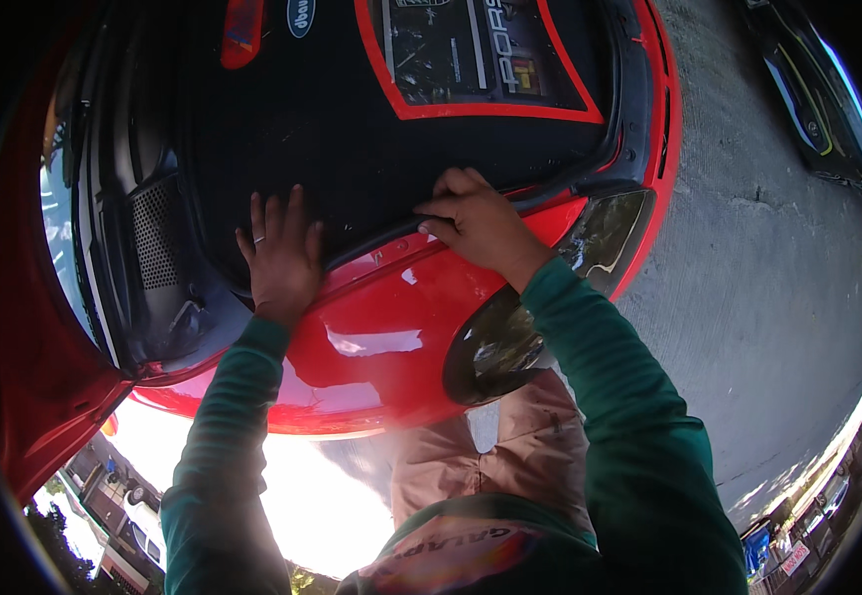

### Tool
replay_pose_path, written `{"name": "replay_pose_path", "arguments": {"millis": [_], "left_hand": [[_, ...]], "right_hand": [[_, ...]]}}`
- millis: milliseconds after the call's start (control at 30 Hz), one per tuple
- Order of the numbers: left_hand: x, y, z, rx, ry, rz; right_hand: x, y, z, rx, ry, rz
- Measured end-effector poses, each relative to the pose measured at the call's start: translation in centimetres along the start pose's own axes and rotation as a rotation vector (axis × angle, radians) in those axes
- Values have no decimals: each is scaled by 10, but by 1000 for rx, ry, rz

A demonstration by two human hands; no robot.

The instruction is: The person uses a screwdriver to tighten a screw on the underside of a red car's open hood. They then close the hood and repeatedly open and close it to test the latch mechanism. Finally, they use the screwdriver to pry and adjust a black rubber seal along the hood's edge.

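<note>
A black panel point(332, 134) covers the front compartment of a red car. My left hand point(284, 260), a ring on one finger, lies flat on the panel's near edge with its fingers spread. Farther right, my right hand point(479, 223) is closed, thumb and fingers pinching the black rubber edge strip point(381, 238) that runs between panel and fender. Its fingertips are partly hidden by the hand itself. Just below both hands curves the glossy red fender point(371, 307). A red-framed clear window point(500, 111) is set into the panel beyond my right hand.
The raised red hood point(29, 327) stands at the left, beside a perforated black cowl grille point(155, 233). A dark headlight point(500, 342) sits close to my legs. Grey concrete point(748, 297) stretches to the right, where a dark car point(818, 109) is parked.
</note>
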State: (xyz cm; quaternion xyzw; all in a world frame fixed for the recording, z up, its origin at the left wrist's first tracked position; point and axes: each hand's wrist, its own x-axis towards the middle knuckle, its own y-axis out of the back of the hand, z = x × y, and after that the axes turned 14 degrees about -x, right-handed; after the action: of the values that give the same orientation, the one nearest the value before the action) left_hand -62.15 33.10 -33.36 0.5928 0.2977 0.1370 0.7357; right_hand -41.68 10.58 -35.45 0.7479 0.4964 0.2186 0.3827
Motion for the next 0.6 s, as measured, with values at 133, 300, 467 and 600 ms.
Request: {"name": "replay_pose_path", "arguments": {"millis": [133, 300, 467, 600], "left_hand": [[-2, 1, -2, -9, 14, 18], [-3, -5, 14, -80, 100, 23], [12, -15, 69, -21, -55, -6], [19, -6, 71, 76, -96, -81]], "right_hand": [[-16, 31, -2, -508, 33, -6], [-46, 81, 84, -711, -127, -102], [-46, 99, 100, -660, -66, -145], [-49, 108, 115, -505, -35, -101]]}}
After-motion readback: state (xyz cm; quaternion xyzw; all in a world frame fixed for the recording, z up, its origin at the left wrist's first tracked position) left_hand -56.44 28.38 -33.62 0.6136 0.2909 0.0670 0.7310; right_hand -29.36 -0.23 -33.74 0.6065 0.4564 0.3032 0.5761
